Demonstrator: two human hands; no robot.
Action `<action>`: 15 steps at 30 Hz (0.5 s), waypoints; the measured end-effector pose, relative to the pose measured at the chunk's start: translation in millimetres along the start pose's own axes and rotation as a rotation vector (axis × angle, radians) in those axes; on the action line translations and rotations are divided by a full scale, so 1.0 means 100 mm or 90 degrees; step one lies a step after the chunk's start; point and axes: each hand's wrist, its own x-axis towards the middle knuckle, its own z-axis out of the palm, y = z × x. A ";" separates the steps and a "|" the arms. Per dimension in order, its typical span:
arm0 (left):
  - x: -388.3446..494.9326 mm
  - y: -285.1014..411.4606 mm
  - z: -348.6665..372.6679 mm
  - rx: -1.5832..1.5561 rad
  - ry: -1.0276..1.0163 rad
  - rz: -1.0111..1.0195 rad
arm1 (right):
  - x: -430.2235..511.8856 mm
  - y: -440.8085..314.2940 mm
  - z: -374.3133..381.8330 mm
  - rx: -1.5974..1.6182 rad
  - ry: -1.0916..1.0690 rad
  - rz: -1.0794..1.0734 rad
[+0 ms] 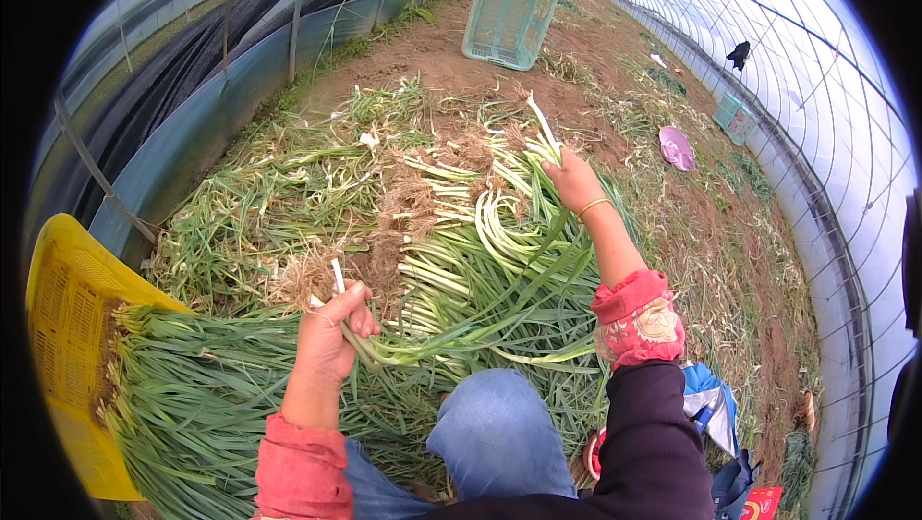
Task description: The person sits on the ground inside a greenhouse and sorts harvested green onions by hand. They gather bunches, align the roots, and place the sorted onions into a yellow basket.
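Note:
My left hand (pixel 337 325) is closed around the white stems of a few green onions, whose shaggy roots stick up past the thumb; their long leaves trail right. My right hand (pixel 574 178) grips the stem of a green onion (pixel 542 120), its root end pointing up. Between and below my hands lies a broad heap of green onions (pixel 439 275), most with brown roots facing left. At the lower left a large bunch of green onions (pixel 209 383) rests with its root ends in a yellow plastic crate (pixel 68 347).
Discarded leaves (pixel 274 210) cover the soil on the left, beside a low plastic sheet wall (pixel 194 117). A green plastic crate (pixel 510 19) stands ahead. Further right are a pink object (pixel 676 148) and another crate (pixel 735 119). Bags (pixel 709 401) and a red container (pixel 595 452) lie near my right side.

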 end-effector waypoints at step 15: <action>-0.43 0.30 -0.05 -0.117 -0.210 0.166 | -1.66 -2.61 -0.04 0.535 -0.377 -0.205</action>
